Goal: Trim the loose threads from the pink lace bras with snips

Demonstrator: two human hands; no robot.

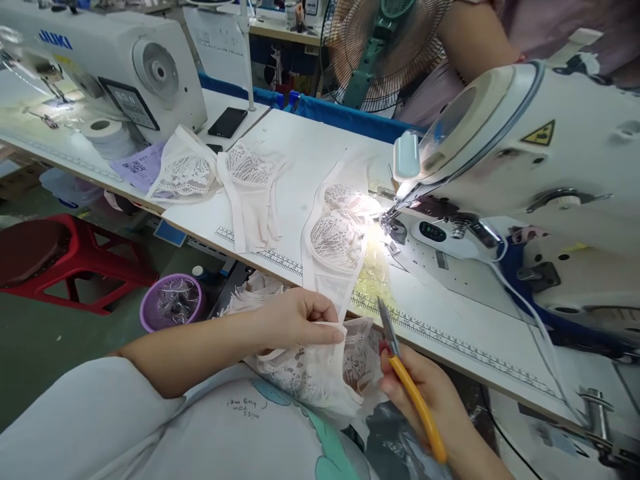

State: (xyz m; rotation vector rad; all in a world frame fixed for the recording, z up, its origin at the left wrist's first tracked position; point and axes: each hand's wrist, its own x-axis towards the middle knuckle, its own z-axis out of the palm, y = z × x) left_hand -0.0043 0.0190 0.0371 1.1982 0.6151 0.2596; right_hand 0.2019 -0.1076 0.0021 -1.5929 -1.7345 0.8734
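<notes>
I see my left hand (300, 320) at the near edge of the white surface (310, 147), its fingers pinched together on a piece of pale lace fabric (320, 373) that hangs down over my lap. My right hand (425, 393) sits just to the right of it, fingers wrapped around yellow-handled thread snips (400, 367) whose blades point up and away, close to the lace edge. The same run of lace continues up onto the surface to a lace bra cup (335, 237), lit brightly beside the needle of the white sewing machine (530, 153) on the right. Farther left on the surface lie two more lace pieces (220, 175). Beyond them stands a second sewing machine (100, 60) with a black phone (227, 122) near it. On the floor to the left are a red stool (65, 257) and a purple basket (171, 301). Another person's arm (475, 33) shows at the far right, behind a fan (385, 47).
</notes>
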